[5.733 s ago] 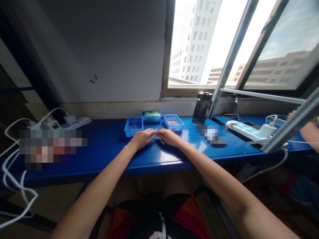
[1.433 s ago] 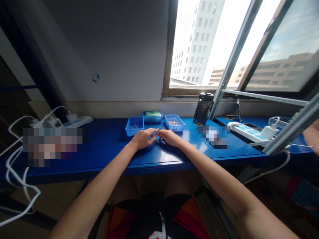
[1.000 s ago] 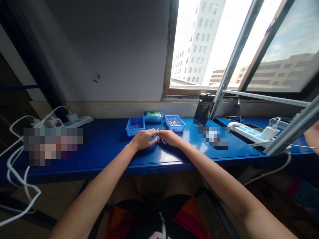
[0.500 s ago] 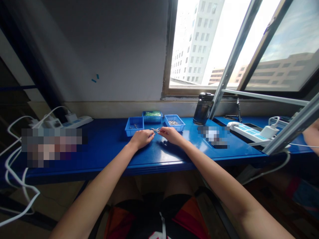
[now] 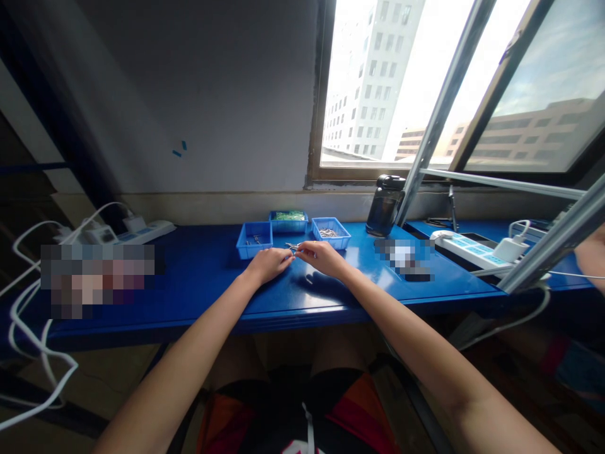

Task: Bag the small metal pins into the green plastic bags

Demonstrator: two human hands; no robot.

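Observation:
My left hand [image 5: 269, 265] rests low over the desk with its fingers pinched. Opposite it, my right hand [image 5: 322, 256] is also pinched, and the fingertips of both hands meet. From between them pokes a slim, shiny metal piece [image 5: 292, 246], too small to tell its exact kind. Just behind my left hand stands a blue bin [image 5: 255, 253] with a few thin metal pieces in it. Behind my right hand is a second blue bin [image 5: 336, 242] holding many small metal pieces. Between these, farther back, a third blue bin [image 5: 288, 228] contains green packaged items.
A dark bottle [image 5: 384, 208] stands by the window, left of a metal post [image 5: 439, 113]. White power strips [image 5: 477, 251] lie at both sides, with loose cables [image 5: 42, 353] at the left. Blurred-out items sit on the blue desk [image 5: 189, 290]. Another person's arm shows at far right.
My right hand has shifted slightly left, and its fingertips have come closer to those of my left hand. My left hand stays nearly in place.

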